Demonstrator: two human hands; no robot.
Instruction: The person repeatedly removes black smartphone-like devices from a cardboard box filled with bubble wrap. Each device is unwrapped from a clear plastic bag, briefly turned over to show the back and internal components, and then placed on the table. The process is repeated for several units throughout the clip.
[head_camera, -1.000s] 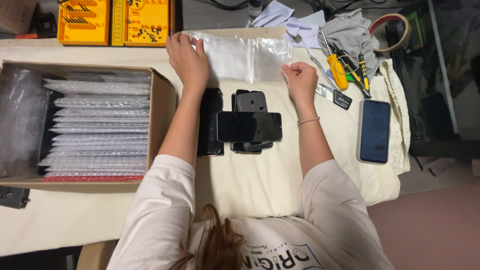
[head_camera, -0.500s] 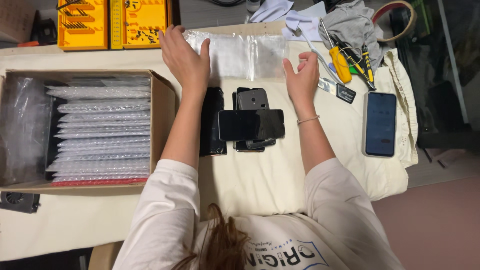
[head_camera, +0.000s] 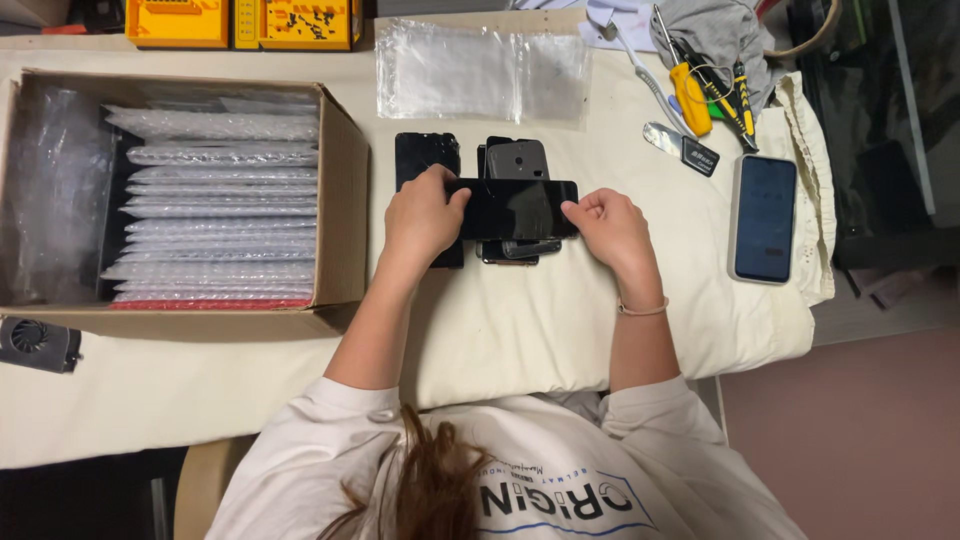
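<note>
Nearest to us, our two hands meet over the middle of the surface (head_camera: 520, 330), which is covered in a cream cloth. Our left hand (head_camera: 420, 215) and right hand (head_camera: 612, 228) each clamp one short end of a black phone screen (head_camera: 512, 208), fingers pinched on its edges so that, we judge, the glossy face stays untouched. We hold it crosswise, just above a small stack of dark phones (head_camera: 515, 170) lying lengthwise beneath it, with another black panel (head_camera: 427, 157) beside them under our left fingers.

Toward the left edge sits a cardboard box (head_camera: 340, 170) packed with bubble-wrapped parts (head_camera: 215, 210) standing in tidy rows, probably to cushion them. Toward the right edge a smartphone (head_camera: 764, 218) lies flat, face up.

Farther off, near the far edge, clear plastic bags (head_camera: 480, 72) lie spread out, with screwdrivers (head_camera: 700, 85) to their right and yellow tool cases (head_camera: 245, 22) at the far left corner.
</note>
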